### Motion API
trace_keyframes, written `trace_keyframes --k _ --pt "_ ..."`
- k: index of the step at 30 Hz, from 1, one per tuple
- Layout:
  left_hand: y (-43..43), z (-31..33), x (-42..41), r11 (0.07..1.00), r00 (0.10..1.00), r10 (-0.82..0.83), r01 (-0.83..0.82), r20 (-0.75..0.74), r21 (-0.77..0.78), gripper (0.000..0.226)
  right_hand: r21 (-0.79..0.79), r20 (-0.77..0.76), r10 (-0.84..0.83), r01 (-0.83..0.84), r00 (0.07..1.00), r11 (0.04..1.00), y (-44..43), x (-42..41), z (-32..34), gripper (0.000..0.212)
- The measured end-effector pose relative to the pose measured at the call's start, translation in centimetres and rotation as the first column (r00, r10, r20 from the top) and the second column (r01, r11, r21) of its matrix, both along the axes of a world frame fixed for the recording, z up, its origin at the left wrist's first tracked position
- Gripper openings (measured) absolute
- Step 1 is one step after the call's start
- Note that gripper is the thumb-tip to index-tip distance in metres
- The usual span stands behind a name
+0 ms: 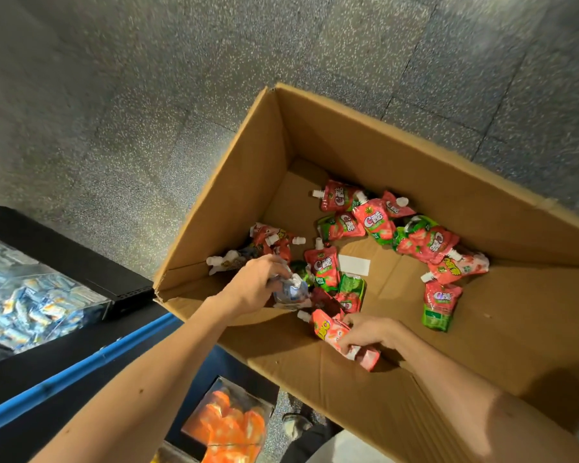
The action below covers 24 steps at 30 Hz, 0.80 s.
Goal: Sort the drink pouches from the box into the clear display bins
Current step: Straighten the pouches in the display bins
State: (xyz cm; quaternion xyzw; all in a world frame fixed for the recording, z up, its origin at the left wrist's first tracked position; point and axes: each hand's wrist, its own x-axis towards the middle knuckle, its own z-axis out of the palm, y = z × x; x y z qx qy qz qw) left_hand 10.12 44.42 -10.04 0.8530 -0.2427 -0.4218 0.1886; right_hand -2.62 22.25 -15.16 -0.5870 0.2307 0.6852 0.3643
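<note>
L hand (254, 285) grips bluish(?) pouch (291, 290); R hand (365, 332) grips pink pouch (335, 332).

Floor (147, 95): grey speckled tiles, terrazzo-like, large square format. Thin dark grout lines (502, 105) run diagonally across the frame. Lighting is uneven: the floor reads brighter at the top right and dimmer toward the top left, with motion blur at the edges. Left side: black shelf unit (64, 248), matte finish, top edge sloping down to the right. Under it, a blue strip (81, 365) runs along the front edge of a lower black shelf, from lower left up toward centre.
</note>
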Motion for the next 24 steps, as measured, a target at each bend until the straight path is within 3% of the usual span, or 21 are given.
trace_keyframes --k 5,7,10,15,17,20,24 --pt "-1.1 1.8 -0.8 0.898 0.908 0.413 -0.419 -0.075 -0.134 0.014 -0.029 -0.002 -0.355 0.354 0.935 0.935 -2.5 -2.5 1.6 0.060" --pt "-1.8 3.2 -0.7 0.769 0.777 0.600 -0.626 -0.191 -0.129 0.014 -0.031 -0.039 -0.512 0.511 0.858 0.859 -3.6 -2.8 2.3 0.064" --pt "-2.7 6.3 -0.9 0.523 0.545 0.768 -0.837 -0.337 -0.162 0.019 0.010 -0.047 -0.726 0.727 0.686 0.686 -4.7 -2.8 5.0 0.035" --pt "-2.6 12.4 -2.4 0.210 0.274 0.786 -0.961 -0.553 -0.178 0.020 0.137 -0.056 -0.904 0.900 0.424 0.414 -4.5 -2.4 10.6 0.034" --pt "-1.5 14.7 -3.4 0.151 0.244 0.757 -0.968 -0.606 -0.201 0.021 0.225 -0.044 -0.937 0.917 0.346 0.328 -3.7 -2.4 13.4 0.035" --pt "0.7 19.2 -5.9 0.047 0.213 0.734 -0.963 -0.645 -0.264 0.021 0.398 -0.075 -0.956 0.888 0.284 0.232 -2.4 -2.5 17.3 0.078" --pt "4.9 26.1 -10.8 -0.104 0.233 0.697 -0.903 -0.678 -0.416 0.018 0.593 -0.134 -0.935 0.782 0.328 0.189 1.2 -3.0 22.8 0.086"
